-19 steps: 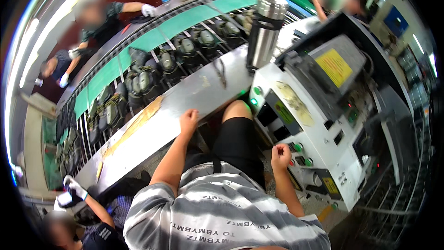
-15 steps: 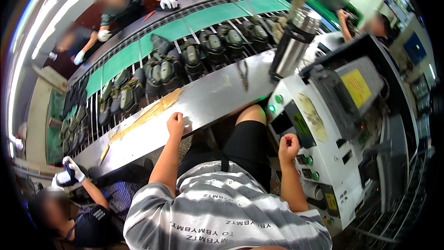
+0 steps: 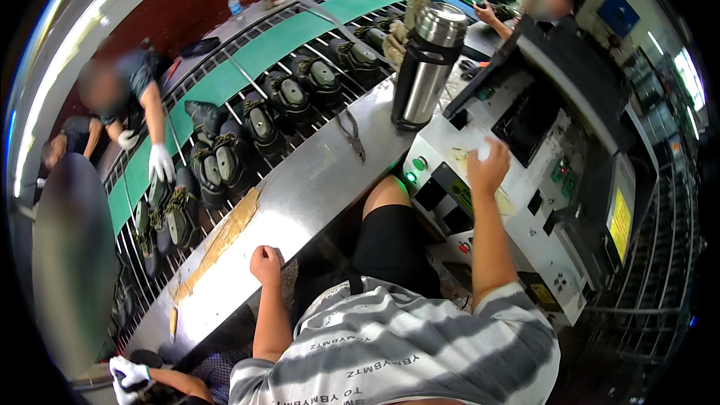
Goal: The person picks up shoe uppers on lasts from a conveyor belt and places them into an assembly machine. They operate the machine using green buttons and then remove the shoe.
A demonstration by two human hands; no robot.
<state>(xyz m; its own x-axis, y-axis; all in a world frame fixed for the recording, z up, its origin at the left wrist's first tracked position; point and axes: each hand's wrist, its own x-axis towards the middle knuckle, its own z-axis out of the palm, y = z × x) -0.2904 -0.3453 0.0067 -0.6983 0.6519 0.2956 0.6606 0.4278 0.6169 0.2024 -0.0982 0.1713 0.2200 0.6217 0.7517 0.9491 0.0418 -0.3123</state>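
Observation:
My left hand (image 3: 266, 264) is curled in a fist at the near edge of the metal bench (image 3: 307, 172), with nothing showing in it. Over the white machine (image 3: 495, 217) on the right hovers my right hand (image 3: 489, 169), its fingers bent together. A whitish patch shows between them; I cannot make out what it is. Beyond that hand, a dark recess (image 3: 529, 124) lies uncovered in the machine's top under a raised black cover (image 3: 581, 79). Green and black buttons and a small dark screen (image 3: 430, 196) sit on the machine's front.
A steel flask (image 3: 427, 67) stands on the bench beside the machine; pliers (image 3: 350, 135) lie left of it. Dark shoes (image 3: 259, 116) line the roller rack beyond. A yellow-handled tool (image 3: 173, 324) lies at the bench's left end. Gloved co-workers are at left; another person (image 3: 551, 0) is behind the machine.
My right hand has moved up and forward over the machine. The far cover has swung up, baring a recess. My left hand stays closed. A co-worker's gloved hand now reaches the shoes. The view has turned right.

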